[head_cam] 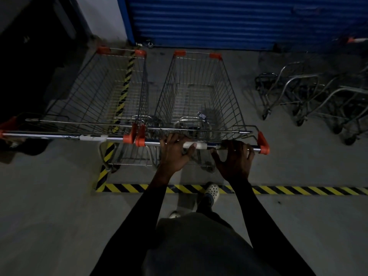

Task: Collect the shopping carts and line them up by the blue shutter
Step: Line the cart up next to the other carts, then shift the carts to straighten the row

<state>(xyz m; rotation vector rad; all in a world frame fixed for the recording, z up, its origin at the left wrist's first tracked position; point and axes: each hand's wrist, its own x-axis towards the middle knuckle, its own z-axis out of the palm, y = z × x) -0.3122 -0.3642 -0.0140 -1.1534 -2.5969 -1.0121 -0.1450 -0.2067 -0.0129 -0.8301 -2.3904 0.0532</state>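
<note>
Two wire shopping carts with orange corner caps stand side by side, facing the blue shutter. The right cart is directly in front of me, and both hands rest on its chrome handle bar. My left hand lies over the bar near its left end, fingers curled over it. My right hand lies over the bar's right part, fingers spread on top. The left cart stands close beside it, their handle ends almost touching.
Yellow-and-black hazard tape marks the floor behind the carts and runs under the left cart. Several bare metal cart frames are nested at the right. A dark wall or doorway is at the left. My white clog stands on the tape.
</note>
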